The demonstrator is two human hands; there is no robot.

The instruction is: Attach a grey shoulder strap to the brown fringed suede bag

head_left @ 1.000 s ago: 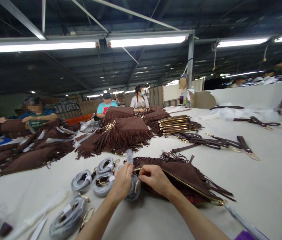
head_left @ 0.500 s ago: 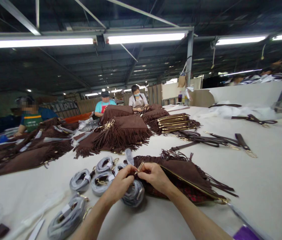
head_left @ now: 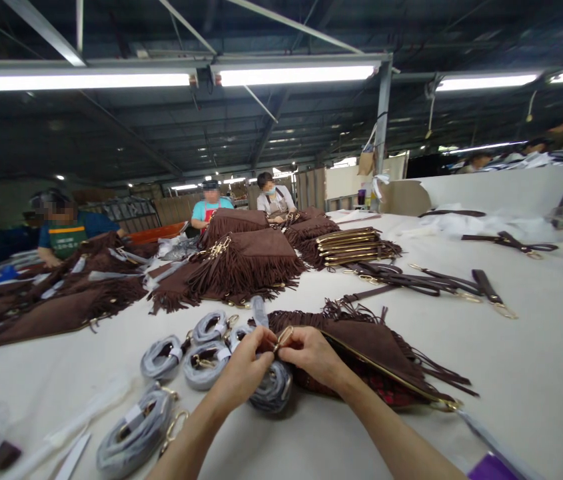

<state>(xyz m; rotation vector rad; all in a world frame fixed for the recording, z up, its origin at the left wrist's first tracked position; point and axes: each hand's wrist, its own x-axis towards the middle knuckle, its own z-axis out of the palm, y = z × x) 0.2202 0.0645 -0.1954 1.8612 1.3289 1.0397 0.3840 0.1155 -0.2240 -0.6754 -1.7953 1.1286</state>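
White table (head_left: 526, 373): brown bags (head_left: 261, 250), twelve o'clock
Dark ceiling (head_left: 161, 137): lit tubes (head_left: 296, 75)
Left hand (head_left: 245, 365), right hand (head_left: 314, 357): fingers pinch gold clasp (head_left: 286, 335)

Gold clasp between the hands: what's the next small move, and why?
Probably tilt the gold clasp slightly to expose its base: left hand and right hand meet there beside the fringed brown bag, and hide whether it's hooked.

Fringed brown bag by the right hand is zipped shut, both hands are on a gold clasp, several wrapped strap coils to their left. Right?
Not shut: the head view shows the fringed brown bag gaping open, its red patterned lining visible. Left hand and right hand are on the gold clasp, wrapped strap coils to their left.
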